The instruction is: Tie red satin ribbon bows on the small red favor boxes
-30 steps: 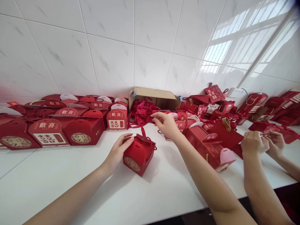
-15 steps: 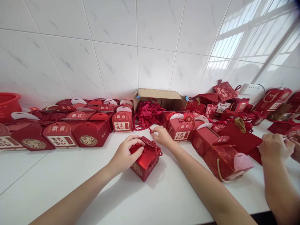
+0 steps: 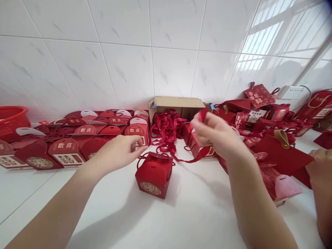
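Note:
A small red gift box (image 3: 153, 169) with red cord handles stands upright on the white table in front of me. My left hand (image 3: 127, 148) hovers just behind and left of its top, holding nothing, the thumb apart from the curled fingers. Raised to the right of the box, my right hand (image 3: 211, 133) pinches the end of a red ribbon (image 3: 188, 161). That ribbon trails down across the table to a tangled ribbon pile (image 3: 167, 126), which spills out of an open cardboard box (image 3: 178, 101) against the wall.
Rows of red gift boxes (image 3: 64, 150) fill the table's left side, with a red basin (image 3: 12, 119) behind. More boxes (image 3: 202, 141) and gift bags (image 3: 282, 155) crowd the right. Another person's hand (image 3: 321, 164) is at the right edge. A white power strip (image 3: 292, 92) sits by the wall.
My left hand has let go of the gift box, which now stands turned with its gold emblem facing me. My right hand has lifted and moved right, drawing the ribbon out of the pile.

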The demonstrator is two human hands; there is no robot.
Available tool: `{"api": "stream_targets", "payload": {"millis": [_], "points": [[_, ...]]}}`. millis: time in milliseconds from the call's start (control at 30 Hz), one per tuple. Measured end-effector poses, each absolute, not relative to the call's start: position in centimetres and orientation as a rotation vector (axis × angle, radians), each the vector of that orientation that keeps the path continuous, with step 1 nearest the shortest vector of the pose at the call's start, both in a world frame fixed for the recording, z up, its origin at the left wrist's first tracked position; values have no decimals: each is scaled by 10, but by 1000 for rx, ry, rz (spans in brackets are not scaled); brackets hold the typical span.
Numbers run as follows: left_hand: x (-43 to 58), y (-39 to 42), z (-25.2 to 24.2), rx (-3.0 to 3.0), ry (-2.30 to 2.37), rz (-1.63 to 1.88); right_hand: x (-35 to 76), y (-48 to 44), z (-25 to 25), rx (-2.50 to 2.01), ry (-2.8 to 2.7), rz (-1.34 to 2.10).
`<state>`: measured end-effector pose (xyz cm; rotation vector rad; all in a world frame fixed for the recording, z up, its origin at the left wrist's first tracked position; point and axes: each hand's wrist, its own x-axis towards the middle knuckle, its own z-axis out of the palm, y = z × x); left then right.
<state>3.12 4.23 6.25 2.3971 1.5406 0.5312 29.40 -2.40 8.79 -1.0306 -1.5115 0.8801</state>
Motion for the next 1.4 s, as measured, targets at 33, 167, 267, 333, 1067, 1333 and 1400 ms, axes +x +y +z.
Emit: {"api": "stream_targets", "payload": {"millis": [33, 167, 267, 333, 1067, 1333, 1400], "points": [[30, 42, 65, 2426, 1541, 491, 288, -18, 80, -1153, -1577, 840], [33, 37, 62, 2461, 1396, 359, 263, 9, 47, -1558, -1886, 799], [38, 38, 53, 2453, 1319, 256, 255, 21, 33, -1683, -2045, 846], [40, 41, 49, 2426, 1288, 235, 257, 23, 31, -1716, -2098, 835], [31, 47, 50, 2517, 1034, 244, 287, -28, 76, -1604, -2181, 794], [37, 34, 51, 2575, 998, 209, 276, -18, 56, -1601, -2237, 918], [40, 28, 51, 2653, 1029, 243, 273, -14, 52, -1589, -2251, 927]]}}
